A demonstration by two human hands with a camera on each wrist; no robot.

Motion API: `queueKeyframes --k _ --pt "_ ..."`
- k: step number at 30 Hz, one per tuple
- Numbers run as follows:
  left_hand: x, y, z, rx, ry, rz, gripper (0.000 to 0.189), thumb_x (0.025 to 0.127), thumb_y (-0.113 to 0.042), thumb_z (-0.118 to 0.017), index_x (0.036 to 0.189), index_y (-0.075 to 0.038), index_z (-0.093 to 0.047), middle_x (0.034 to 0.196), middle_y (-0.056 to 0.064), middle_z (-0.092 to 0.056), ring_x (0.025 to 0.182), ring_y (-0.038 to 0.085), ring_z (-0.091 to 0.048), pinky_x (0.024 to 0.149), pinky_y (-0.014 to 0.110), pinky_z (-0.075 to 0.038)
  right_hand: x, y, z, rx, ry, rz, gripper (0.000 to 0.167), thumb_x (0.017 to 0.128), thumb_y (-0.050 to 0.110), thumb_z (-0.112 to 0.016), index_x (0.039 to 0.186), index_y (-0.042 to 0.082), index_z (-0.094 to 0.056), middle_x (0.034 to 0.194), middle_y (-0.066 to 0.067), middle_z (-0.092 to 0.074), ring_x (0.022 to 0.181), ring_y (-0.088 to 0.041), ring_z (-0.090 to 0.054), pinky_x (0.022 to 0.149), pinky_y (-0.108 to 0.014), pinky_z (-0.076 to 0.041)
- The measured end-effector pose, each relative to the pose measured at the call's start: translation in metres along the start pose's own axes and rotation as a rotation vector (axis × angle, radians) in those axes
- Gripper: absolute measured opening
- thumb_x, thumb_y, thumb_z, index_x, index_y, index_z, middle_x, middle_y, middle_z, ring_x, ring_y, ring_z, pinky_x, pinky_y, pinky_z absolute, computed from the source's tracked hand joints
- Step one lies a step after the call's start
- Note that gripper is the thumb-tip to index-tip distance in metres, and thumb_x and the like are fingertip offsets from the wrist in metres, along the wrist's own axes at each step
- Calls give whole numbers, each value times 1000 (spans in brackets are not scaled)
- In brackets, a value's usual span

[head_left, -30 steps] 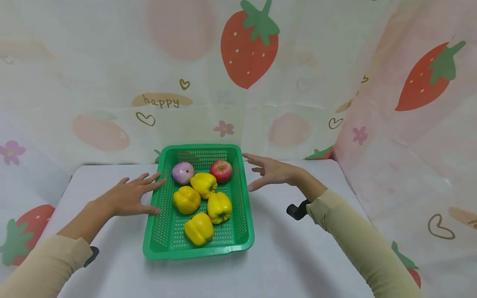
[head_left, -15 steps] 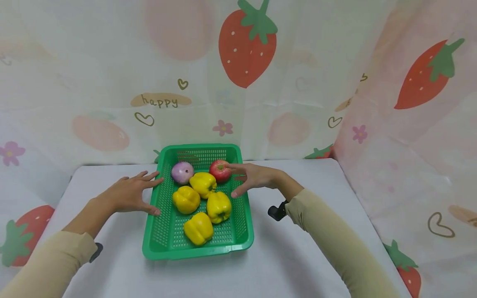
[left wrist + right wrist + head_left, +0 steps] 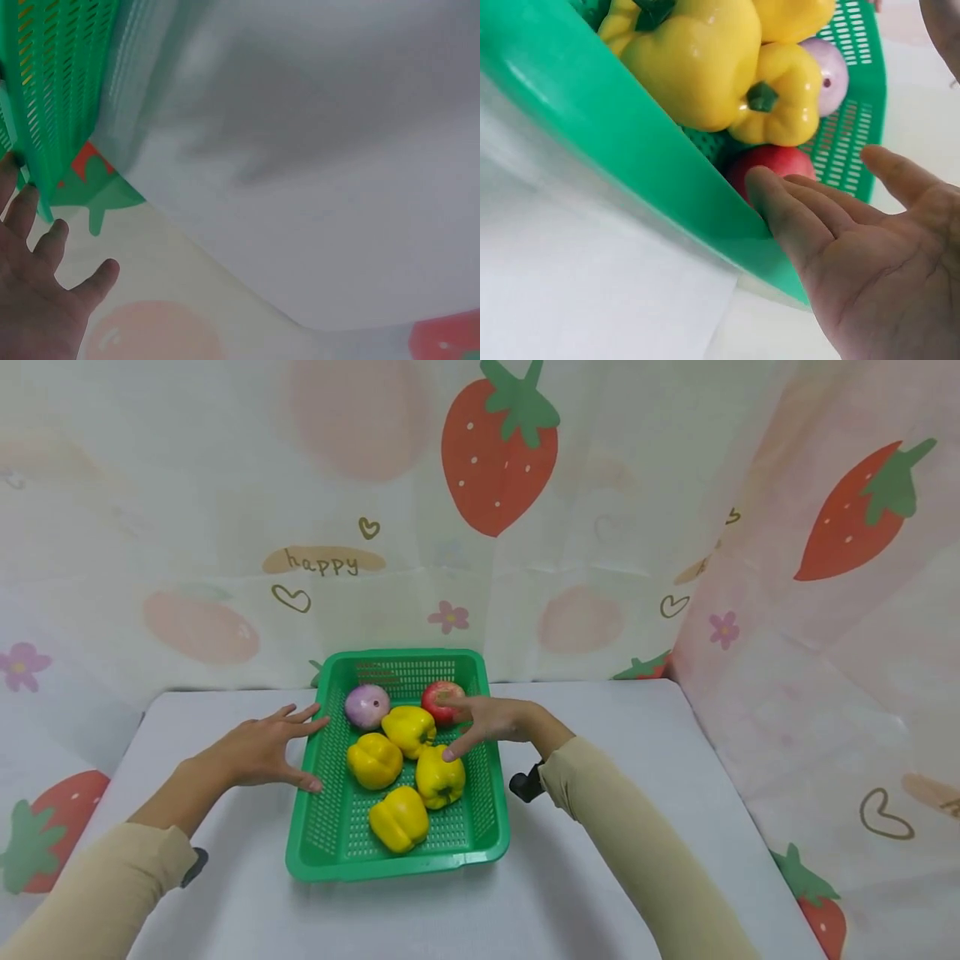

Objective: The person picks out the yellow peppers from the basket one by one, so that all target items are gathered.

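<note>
A green plastic basket holds several yellow bell peppers, a round pale purple vegetable and a red apple. My right hand reaches over the basket's right rim with fingers spread and nothing in its grasp. Its fingertips overlap the apple in the head view, and its thumb overlaps the right-hand pepper. In the right wrist view, the fingers partly hide the apple. At the left rim, my left hand hovers with fingers spread, holding nothing.
The basket stands on a table with a white cloth, near its back edge. Behind and to the right hangs a curtain printed with strawberries. A dark wrist camera sits under the right wrist.
My right hand has moved left, from outside the basket's right rim to over the apple and nearest pepper. The left hand and basket have stayed almost still.
</note>
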State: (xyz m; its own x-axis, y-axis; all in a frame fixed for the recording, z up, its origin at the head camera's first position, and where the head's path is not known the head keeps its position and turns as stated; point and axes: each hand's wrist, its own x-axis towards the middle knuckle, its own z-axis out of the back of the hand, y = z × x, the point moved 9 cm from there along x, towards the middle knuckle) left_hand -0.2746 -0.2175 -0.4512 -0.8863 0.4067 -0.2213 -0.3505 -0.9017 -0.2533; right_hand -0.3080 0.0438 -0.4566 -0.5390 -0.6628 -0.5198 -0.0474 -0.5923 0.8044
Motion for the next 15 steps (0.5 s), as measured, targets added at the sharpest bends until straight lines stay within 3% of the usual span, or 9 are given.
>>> queueKeyframes --k 6,15 --pt "0 -2 0 -11 7 8 107 68 -68 -78 151 -10 -42 159 21 -29 140 54 -27 102 76 -30 10 -7 -4 -48 -21 -62 102 85 28 -81 161 25 -13 161 -19 -25 147 -34 -29 117 -51 -31" --pt "0 0 -1 -20 2 6 108 67 -68 -79 151 -10 -42 159 21 -28 140 55 -28 100 76 -32 17 -10 -13 5 -19 -90 106 81 26 -85 161 22 -15 162 -19 -23 146 -33 -29 116 -49 -34"
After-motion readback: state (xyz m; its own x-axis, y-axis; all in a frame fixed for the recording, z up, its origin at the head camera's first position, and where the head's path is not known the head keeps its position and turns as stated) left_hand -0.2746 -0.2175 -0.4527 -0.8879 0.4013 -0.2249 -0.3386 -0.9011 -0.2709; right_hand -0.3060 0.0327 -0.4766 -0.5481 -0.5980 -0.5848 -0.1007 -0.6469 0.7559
